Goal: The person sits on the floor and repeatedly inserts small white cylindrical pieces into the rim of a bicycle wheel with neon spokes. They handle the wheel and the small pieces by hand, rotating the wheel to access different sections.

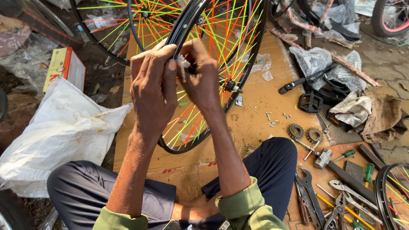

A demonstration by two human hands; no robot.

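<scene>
Wheel: black metal rim (251, 55), thin orange and green spokes.
Left hand (153, 85): grip closed around the rim.
Right hand (200, 79): grip pinching a small silvery part (185, 64).
Floor: flat brown cardboard (260, 110).

My view: an open-air repair spot on bare ground in daylight.
I see flattened cardboard (264, 106) spread over dirt (102, 64) and rough paving (383, 59), a white sack (55, 132) on the left, rags (375, 113) on the right, and tools (336, 187) scattered across a board.
</scene>
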